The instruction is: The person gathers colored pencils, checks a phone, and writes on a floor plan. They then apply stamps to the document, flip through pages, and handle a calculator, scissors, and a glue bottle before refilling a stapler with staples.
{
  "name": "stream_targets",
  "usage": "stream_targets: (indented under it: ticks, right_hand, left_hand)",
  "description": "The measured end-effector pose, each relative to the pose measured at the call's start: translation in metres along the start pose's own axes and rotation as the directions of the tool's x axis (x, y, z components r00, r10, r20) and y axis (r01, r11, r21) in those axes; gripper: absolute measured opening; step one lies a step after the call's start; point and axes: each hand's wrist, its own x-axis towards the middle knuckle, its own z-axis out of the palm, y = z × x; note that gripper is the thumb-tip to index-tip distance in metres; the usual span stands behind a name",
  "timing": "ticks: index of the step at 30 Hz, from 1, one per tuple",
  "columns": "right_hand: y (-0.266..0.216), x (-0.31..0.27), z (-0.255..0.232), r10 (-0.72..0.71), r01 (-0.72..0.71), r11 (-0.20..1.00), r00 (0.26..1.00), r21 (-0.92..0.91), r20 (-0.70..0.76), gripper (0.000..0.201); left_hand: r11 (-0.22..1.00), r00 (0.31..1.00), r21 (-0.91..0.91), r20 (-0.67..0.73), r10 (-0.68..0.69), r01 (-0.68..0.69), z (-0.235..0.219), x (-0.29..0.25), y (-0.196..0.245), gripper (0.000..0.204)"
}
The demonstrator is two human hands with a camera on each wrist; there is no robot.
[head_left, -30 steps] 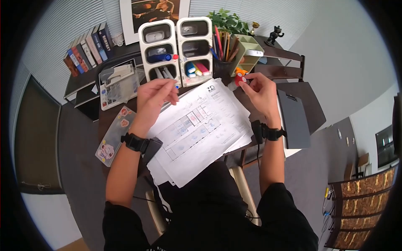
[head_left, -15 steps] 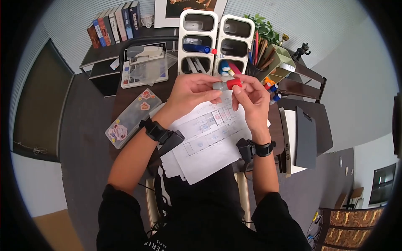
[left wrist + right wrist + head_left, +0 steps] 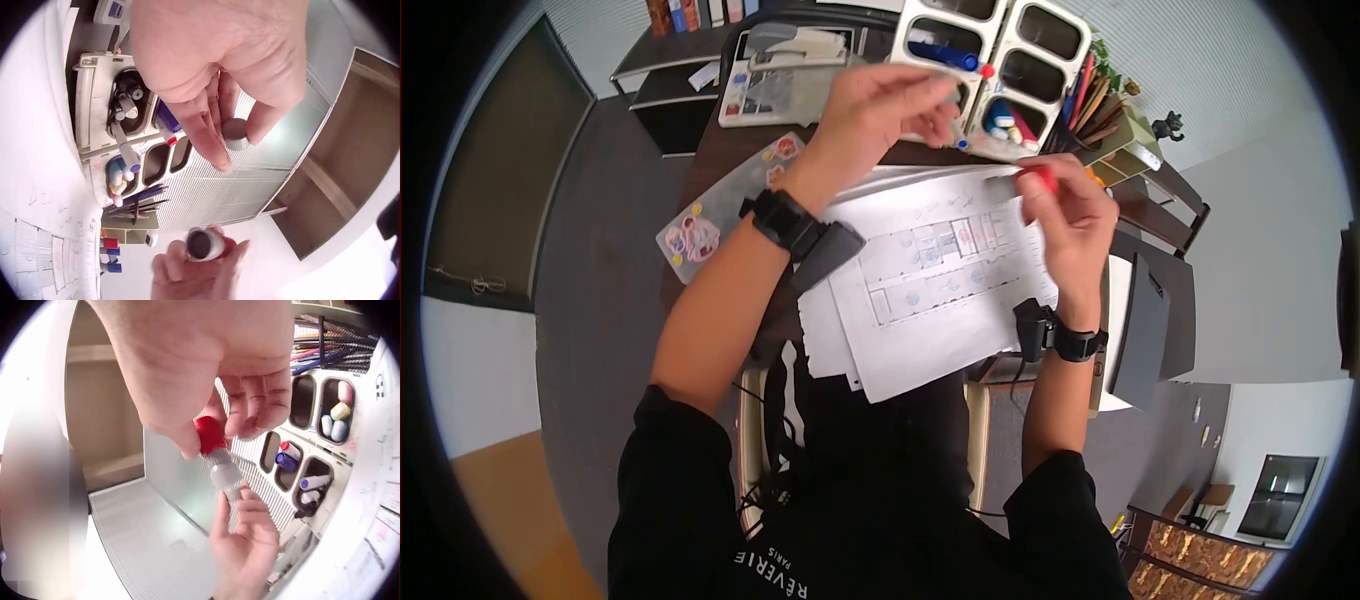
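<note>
In the head view my left hand (image 3: 870,115) is raised over the back of the desk. Its thumb and fingers pinch a small grey cap (image 3: 236,133), clearest in the left wrist view. The right hand (image 3: 1080,205) grips a short red-and-grey tube (image 3: 1040,179) above the right side of the papers. A round dark end of this tube faces the left wrist camera, and its red part lies in the right fingers. Below both hands spread printed sheets (image 3: 935,350) with a floor plan and faint coloured marks.
White organizers (image 3: 1040,75) with markers and highlighters stand behind the papers, next to a pencil holder (image 3: 1090,115). At the left are a sticker-covered case (image 3: 725,225) and a tray with a stapler (image 3: 785,85). A dark folder (image 3: 1138,325) lies at the right.
My right hand brought the red-and-grey tube in to the left hand at the middle. Now the hands are apart again, the left holding the grey cap. The head view has shifted.
</note>
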Motion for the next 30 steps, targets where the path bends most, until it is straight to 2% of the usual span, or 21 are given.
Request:
stream_targets:
  ticks: [1, 2, 5, 7, 8, 10, 14, 16, 18, 20, 21, 30]
  right_hand:
    - [-0.005, -0.004, 0.008, 0.015, 0.000, 0.989, 0.995, -0.145, 0.097, 0.018]
    - [-0.007, -0.007, 0.019, -0.018, 0.052, 0.975, 0.987, -0.216, 0.159, 0.025]
    - [-0.006, -0.015, 0.039, 0.010, 0.071, 0.968, 0.947, -0.240, 0.321, 0.034]
    - [-0.008, -0.015, 0.049, 0.027, 0.061, 0.967, 0.941, -0.247, 0.336, 0.034]
    - [-0.008, -0.015, 0.052, 0.029, 0.069, 0.963, 0.936, -0.261, 0.352, 0.034]
    - [-0.004, -0.016, 0.061, 0.041, 0.055, 0.964, 0.935, -0.260, 0.352, 0.033]
    - [0.009, -0.020, 0.071, 0.069, 0.005, 0.983, 0.917, -0.184, 0.393, 0.031]
    - [0.014, -0.021, 0.075, 0.021, 0.057, 0.983, 0.909, -0.173, 0.417, 0.031]
    - [0.017, -0.019, 0.077, 0.037, 0.055, 0.980, 0.892, -0.189, 0.451, 0.030]
    - [0.022, -0.017, 0.082, -0.059, 0.141, 0.979, 0.890, -0.149, 0.452, 0.029]
    - [0.022, -0.017, 0.083, -0.059, 0.140, 0.979, 0.888, -0.146, 0.457, 0.029]
    - [0.013, -0.019, 0.088, 0.024, 0.062, 0.984, 0.884, -0.167, 0.467, 0.028]
  left_hand:
    - [0.999, 1.000, -0.029, 0.005, 0.017, -0.017, -0.002, 0.000, 0.001, 0.032]
    - [0.998, 0.999, -0.057, 0.011, 0.033, -0.033, -0.004, 0.001, 0.002, 0.032]
    - [0.995, 0.997, -0.072, 0.033, 0.068, -0.066, -0.009, 0.002, -0.002, 0.031]
    - [0.993, 0.997, -0.101, 0.052, 0.063, -0.057, -0.022, 0.006, -0.013, 0.031]
    - [0.994, 0.997, -0.094, 0.056, 0.057, -0.052, -0.019, 0.006, -0.011, 0.032]
    - [0.982, 1.000, -0.190, 0.011, 0.024, -0.022, -0.004, 0.005, -0.005, 0.024]
    - [0.975, 0.996, -0.211, 0.035, 0.077, -0.068, -0.011, 0.009, -0.003, 0.026]
    - [0.970, 0.995, -0.226, 0.029, 0.096, -0.087, -0.014, 0.010, -0.003, 0.028]
    - [0.964, 0.993, -0.244, 0.030, 0.113, -0.103, -0.014, 0.010, -0.002, 0.028]
    - [0.961, 0.993, -0.259, 0.032, 0.111, -0.099, -0.015, 0.012, -0.002, 0.029]
    - [0.956, 0.993, -0.275, 0.040, 0.113, -0.097, -0.016, 0.012, -0.002, 0.029]
    - [0.951, 0.991, -0.289, 0.031, 0.128, -0.113, -0.015, 0.013, -0.003, 0.029]
